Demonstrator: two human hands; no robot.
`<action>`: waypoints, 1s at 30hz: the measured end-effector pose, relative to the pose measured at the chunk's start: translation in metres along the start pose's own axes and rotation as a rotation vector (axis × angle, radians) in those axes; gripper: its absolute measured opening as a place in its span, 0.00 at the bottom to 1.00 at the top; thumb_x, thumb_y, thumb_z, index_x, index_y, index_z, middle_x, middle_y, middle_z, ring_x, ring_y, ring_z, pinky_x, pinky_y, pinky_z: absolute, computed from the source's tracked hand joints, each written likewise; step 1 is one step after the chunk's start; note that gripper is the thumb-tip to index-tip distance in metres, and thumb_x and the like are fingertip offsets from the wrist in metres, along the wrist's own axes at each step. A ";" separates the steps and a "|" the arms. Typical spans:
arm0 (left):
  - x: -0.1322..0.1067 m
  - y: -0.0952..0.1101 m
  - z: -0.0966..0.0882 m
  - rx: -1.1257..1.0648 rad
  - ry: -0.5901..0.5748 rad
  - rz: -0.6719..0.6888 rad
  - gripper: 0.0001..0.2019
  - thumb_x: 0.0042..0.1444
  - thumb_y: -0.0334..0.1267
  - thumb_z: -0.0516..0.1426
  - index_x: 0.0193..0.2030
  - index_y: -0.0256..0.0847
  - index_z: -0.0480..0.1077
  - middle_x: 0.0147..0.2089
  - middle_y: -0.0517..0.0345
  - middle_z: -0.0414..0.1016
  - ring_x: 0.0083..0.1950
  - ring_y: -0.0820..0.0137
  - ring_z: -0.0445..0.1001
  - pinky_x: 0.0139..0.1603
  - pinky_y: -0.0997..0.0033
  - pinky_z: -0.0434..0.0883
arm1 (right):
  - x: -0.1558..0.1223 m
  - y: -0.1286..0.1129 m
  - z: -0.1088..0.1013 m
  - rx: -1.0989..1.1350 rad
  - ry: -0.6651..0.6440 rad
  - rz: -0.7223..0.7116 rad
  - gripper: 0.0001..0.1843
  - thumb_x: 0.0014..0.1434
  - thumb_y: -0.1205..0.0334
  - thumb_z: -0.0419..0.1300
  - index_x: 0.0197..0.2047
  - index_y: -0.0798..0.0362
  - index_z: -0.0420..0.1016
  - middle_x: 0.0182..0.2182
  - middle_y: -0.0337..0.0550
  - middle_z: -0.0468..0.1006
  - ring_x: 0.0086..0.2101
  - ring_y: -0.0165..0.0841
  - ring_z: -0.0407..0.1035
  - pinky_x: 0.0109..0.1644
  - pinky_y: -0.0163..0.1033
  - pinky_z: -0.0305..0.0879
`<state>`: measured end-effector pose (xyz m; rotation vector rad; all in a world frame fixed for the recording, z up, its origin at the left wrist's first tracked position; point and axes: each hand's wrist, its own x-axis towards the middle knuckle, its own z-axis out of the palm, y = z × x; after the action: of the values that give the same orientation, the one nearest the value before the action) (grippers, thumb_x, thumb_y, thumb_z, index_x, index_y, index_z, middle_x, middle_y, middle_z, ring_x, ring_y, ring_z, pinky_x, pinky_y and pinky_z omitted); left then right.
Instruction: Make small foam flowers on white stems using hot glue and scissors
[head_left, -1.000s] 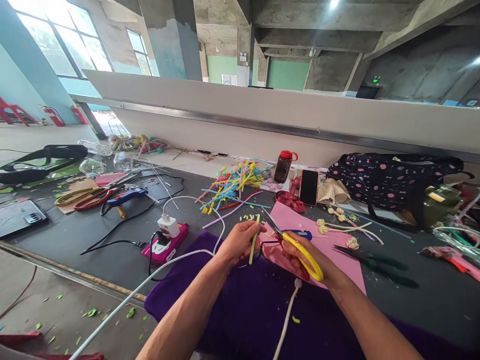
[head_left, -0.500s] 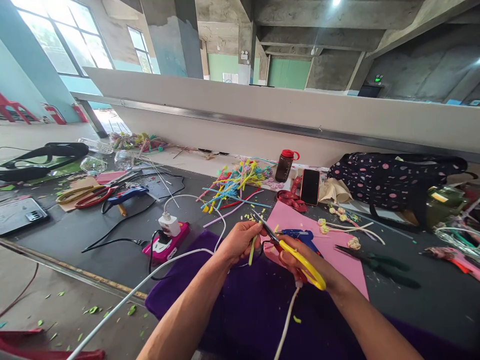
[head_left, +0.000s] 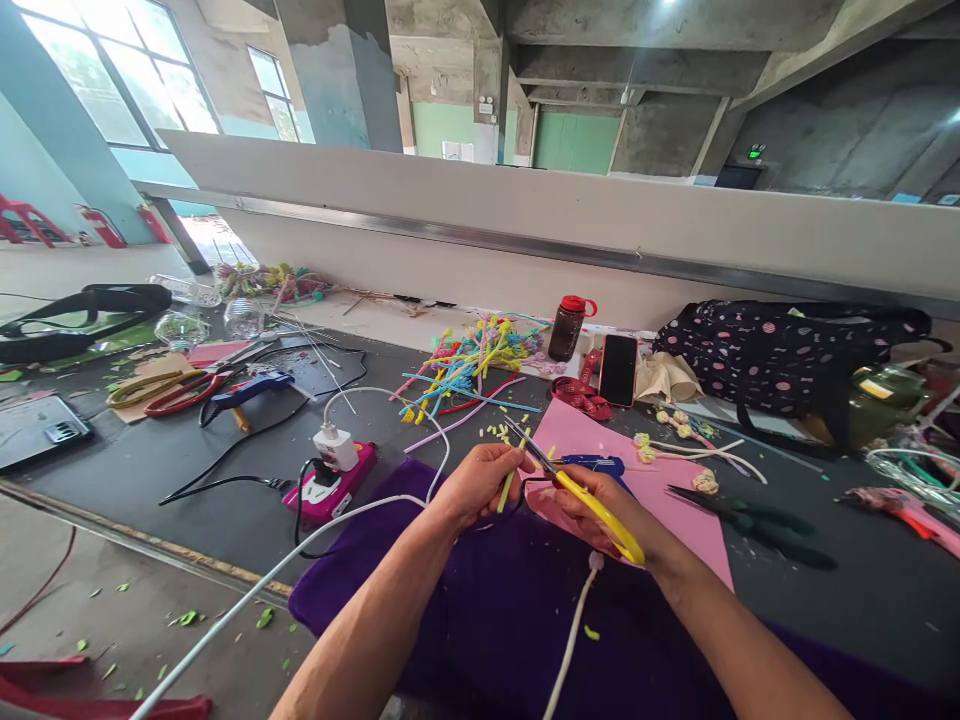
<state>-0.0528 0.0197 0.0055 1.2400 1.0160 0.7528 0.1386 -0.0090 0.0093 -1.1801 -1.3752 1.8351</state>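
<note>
My left hand pinches a thin yellow-green strip, which hangs down between the fingers. In my right hand is a pair of yellow-handled scissors, their blades pointing up and left close by the strip's upper end. Small yellow-green cut pieces lie on the table just beyond the blades. A blue glue gun rests on a pink sheet behind my right hand, partly hidden. Below that hand, a pale cord-like stem with a whitish tip extends over the purple cloth.
Colourful fuzzy stems are heaped behind my hands, near a red-capped bottle and a phone. Dark-handled pliers lie to the right. At left, a pink power strip has white and black cables running across the table.
The scissors and my right hand have shifted slightly; the red inside of the handle shows less now. My left hand keeps its pinch on the strip. The view has moved a little.
</note>
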 end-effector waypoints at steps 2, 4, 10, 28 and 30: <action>0.001 -0.001 0.000 0.021 -0.006 -0.016 0.16 0.54 0.47 0.49 0.32 0.35 0.68 0.15 0.67 0.63 0.08 0.82 0.51 0.08 0.81 0.46 | -0.001 -0.001 -0.001 0.038 -0.001 -0.013 0.19 0.50 0.54 0.61 0.45 0.50 0.67 0.18 0.27 0.52 0.13 0.18 0.43 0.12 0.26 0.38; 0.002 -0.003 0.000 0.038 -0.016 -0.020 0.15 0.54 0.46 0.50 0.32 0.36 0.68 0.15 0.67 0.63 0.08 0.82 0.51 0.08 0.81 0.47 | 0.000 0.001 -0.001 0.066 -0.009 -0.030 0.18 0.49 0.54 0.63 0.43 0.52 0.68 0.19 0.28 0.54 0.13 0.18 0.44 0.12 0.26 0.38; 0.002 -0.003 0.001 0.082 -0.008 -0.044 0.14 0.53 0.46 0.50 0.31 0.36 0.69 0.15 0.68 0.64 0.08 0.82 0.51 0.08 0.82 0.47 | 0.002 0.007 0.000 0.081 -0.009 -0.068 0.18 0.50 0.52 0.63 0.39 0.55 0.68 0.21 0.30 0.56 0.15 0.17 0.45 0.14 0.26 0.38; -0.001 0.003 -0.003 -0.084 0.097 0.072 0.18 0.54 0.50 0.51 0.32 0.35 0.69 0.17 0.66 0.66 0.08 0.84 0.52 0.08 0.82 0.44 | -0.006 0.008 -0.001 -0.251 0.001 -0.110 0.26 0.55 0.42 0.54 0.52 0.49 0.61 0.15 0.27 0.59 0.13 0.21 0.54 0.14 0.24 0.49; 0.000 0.002 -0.003 -0.063 0.084 0.062 0.18 0.54 0.51 0.51 0.31 0.35 0.69 0.17 0.66 0.65 0.08 0.84 0.51 0.08 0.82 0.45 | -0.007 0.007 0.000 -0.265 -0.007 -0.098 0.25 0.56 0.43 0.53 0.52 0.49 0.61 0.16 0.27 0.59 0.13 0.21 0.54 0.13 0.24 0.50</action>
<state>-0.0558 0.0210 0.0070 1.1983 1.0176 0.8849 0.1420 -0.0167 0.0047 -1.2108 -1.6893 1.6269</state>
